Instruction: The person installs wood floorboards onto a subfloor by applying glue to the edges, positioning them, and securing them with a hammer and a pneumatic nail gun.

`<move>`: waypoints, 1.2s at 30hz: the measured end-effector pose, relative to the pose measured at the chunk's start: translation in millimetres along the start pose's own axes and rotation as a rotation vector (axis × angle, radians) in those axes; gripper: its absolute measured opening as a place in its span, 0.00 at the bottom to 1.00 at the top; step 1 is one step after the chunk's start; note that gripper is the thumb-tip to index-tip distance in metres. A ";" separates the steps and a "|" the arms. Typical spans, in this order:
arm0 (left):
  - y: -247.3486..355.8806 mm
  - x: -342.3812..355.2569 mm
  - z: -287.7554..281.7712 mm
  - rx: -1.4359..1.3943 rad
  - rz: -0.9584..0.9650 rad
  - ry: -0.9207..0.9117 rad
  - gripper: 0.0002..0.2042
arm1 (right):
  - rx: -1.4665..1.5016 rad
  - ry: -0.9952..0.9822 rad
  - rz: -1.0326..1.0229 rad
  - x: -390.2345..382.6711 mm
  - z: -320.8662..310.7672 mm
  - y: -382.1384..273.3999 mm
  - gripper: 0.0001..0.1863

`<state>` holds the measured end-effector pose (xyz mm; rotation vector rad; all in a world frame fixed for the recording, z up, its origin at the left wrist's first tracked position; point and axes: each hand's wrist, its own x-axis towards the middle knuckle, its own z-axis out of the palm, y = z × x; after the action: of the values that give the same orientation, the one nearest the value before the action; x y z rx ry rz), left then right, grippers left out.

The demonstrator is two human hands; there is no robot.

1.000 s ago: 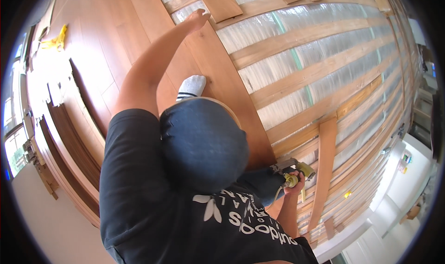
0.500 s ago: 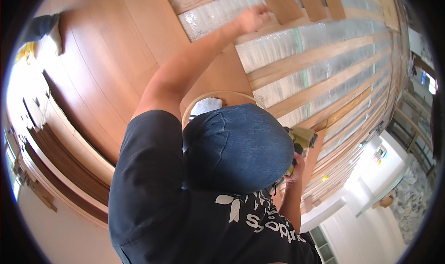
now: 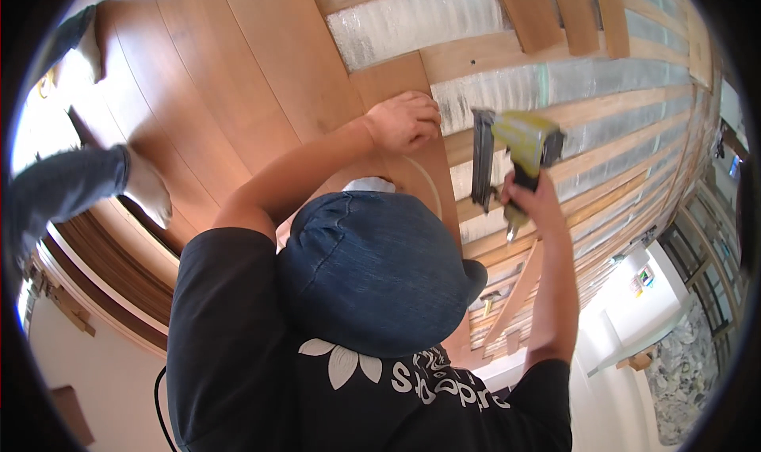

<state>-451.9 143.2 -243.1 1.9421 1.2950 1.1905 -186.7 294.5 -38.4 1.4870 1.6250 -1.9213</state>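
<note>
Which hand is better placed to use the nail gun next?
Probably the right hand: it holds the nail gun, while the left hand rests on the floorboard.

– what's showing at left?
– another person's legs point(image 3: 71, 186) are standing there, and a black cable point(image 3: 158, 404) is curving below.
– and right?
– a small colourful patch point(image 3: 644, 277) is brightening a white surface point(image 3: 666, 287).

Yellow-and-black nail gun point(image 3: 523, 133) aloft beside a flat, reddish-brown floorboard point(image 3: 429, 155).
</note>
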 end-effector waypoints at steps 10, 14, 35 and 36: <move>-2.2 -6.8 -9.2 -0.054 -0.112 -0.099 0.04 | -0.341 -0.105 -0.096 149.8 6.7 -52.3 0.15; -5.3 -5.0 -11.4 -0.046 -0.112 -0.140 0.03 | -0.409 -0.234 -0.079 163.5 9.8 -51.8 0.12; -2.1 -11.0 -0.9 0.067 -0.064 -0.154 0.01 | -0.124 -0.157 -0.226 113.2 -5.6 -46.7 0.15; -5.7 -9.8 -2.8 0.074 -0.032 -0.169 0.01 | -0.098 -0.141 -0.225 99.6 -13.6 -42.9 0.18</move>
<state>-458.5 136.4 -250.1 2.0194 1.2924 0.9529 -255.7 362.9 -88.3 1.1461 1.8579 -1.9752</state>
